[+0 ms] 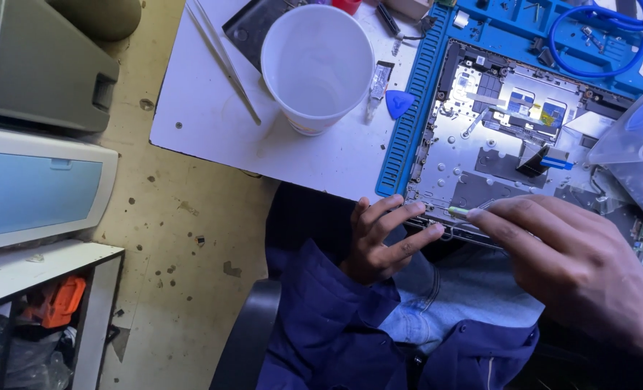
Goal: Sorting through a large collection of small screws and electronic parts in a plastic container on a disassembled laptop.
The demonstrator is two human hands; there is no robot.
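Dark blue sleeves and a lap in jeans are filling the bottom of the view, and just above them both hands are working at the near edge of an opened laptop chassis (509, 155). The right hand (574, 263) is pinching a slim tool with a pale green tip (460, 212), pointing it at the chassis rim. The left hand (385, 238) is loosely curled, its fingertips (417, 209) resting on that same edge and steadying it without gripping anything.

As a judgement, the work is sitting midway: the cover is already off, with boards, flat cables and metal shields lying exposed, yet most parts are still seated inside. The chassis is lying on a blue ribbed mat (408, 108) at the edge of the white surface (213, 123). Farther off, a white cup (318, 65) is standing upright, with a blue triangular pick (399, 103) just beside the mat and long tweezers (224, 61) left of the cup.
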